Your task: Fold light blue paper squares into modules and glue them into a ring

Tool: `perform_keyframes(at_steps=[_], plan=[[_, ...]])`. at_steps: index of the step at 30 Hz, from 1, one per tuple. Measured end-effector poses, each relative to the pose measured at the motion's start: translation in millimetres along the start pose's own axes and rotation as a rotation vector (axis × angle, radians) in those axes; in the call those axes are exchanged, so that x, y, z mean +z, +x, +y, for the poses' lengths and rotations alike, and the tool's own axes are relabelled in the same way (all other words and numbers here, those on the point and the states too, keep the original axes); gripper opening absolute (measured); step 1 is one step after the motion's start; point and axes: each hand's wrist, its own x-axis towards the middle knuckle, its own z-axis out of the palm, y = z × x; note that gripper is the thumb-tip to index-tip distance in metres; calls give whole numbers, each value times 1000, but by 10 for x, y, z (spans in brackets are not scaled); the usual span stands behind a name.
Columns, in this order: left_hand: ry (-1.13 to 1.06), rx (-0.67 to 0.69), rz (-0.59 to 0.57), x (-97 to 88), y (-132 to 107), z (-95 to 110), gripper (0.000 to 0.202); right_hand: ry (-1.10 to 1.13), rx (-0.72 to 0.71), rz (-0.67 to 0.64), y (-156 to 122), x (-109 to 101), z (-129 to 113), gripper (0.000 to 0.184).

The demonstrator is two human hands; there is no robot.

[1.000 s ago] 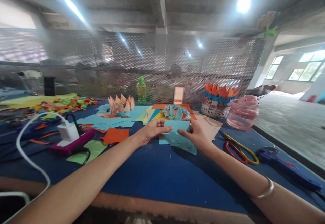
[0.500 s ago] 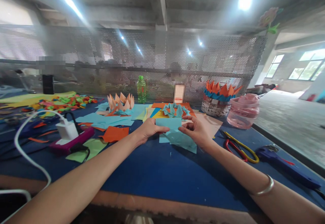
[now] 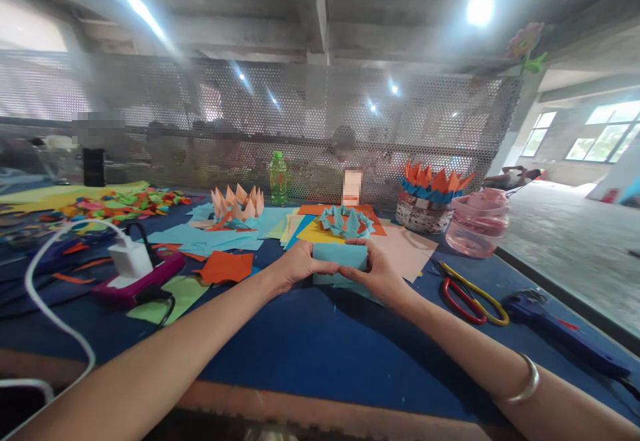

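Note:
A light blue sheet of paper (image 3: 340,254), bent over into a folded strip, is held between my two hands above the blue table. My left hand (image 3: 300,264) pinches its left end, thumb along the near side. My right hand (image 3: 380,273) grips the right end, with its thumb almost meeting the left one. Beneath them lie more light blue sheets (image 3: 356,286), partly hidden by the hands. Just beyond sits a ring of light blue folded paper points (image 3: 346,222) on orange and yellow paper.
At back left stands a peach folded-paper ring (image 3: 237,204). Scissors (image 3: 473,294), a blue glue gun (image 3: 565,331) and a pink water jug (image 3: 479,222) lie right. Left are a purple power strip (image 3: 145,279) and paper scraps (image 3: 125,202). A green bottle (image 3: 279,179) stands behind.
Both hands have come slightly lower and nearer, carrying the light blue paper. My right hand's fingers have closed round its end, and the thumbs are closer together.

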Motion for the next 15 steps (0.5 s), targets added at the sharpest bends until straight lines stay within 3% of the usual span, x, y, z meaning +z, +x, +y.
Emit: perform_keyframes(at_steps=[10,15], plan=[[48,-65,58,-102,49,22,26,124,35,-18,72,-146,-27,53],[204,-50,126,-195,82,23,24,85,51,-3,124,-255,32,52]])
